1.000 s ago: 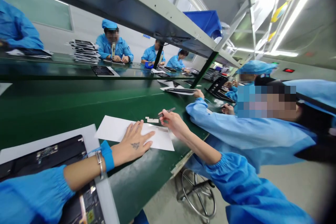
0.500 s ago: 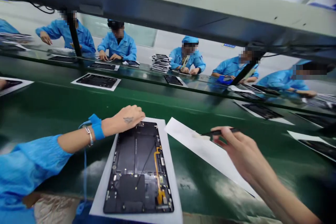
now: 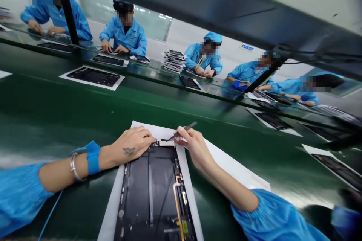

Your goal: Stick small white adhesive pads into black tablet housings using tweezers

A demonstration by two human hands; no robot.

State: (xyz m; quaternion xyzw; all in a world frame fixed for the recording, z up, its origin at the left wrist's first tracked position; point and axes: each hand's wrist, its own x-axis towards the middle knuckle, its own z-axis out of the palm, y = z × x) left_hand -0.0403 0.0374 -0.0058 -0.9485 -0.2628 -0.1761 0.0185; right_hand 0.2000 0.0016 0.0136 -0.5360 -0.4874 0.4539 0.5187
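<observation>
An opened tablet [image 3: 161, 180], its dark inside and orange flex cable showing, lies on a white sheet [image 3: 109, 220] before me. My left hand [image 3: 132, 144] rests at its top left edge, fingers bent together by a small part there; what they pinch is hidden. In my right hand [image 3: 195, 147] are dark tweezers [image 3: 186, 129], held slantwise between thumb and fingers. Their tip is at a small white piece with a black strip [image 3: 166, 142] by the tablet's top edge. I cannot tell whether the tip grips it.
A white paper strip [image 3: 229, 162] lies right of the tablet on the green bench [image 3: 85, 113]. Other opened tablets [image 3: 93, 76] on sheets sit farther off. A stack of tablets [image 3: 174, 61] stands across the bench, where several people in blue work. A shelf [image 3: 198, 3] hangs overhead.
My right hand has moved left with the tweezers, from above the paper strip to the tablet's top edge. My left hand stays at that edge. The view has shifted, cutting off the tablet's near end.
</observation>
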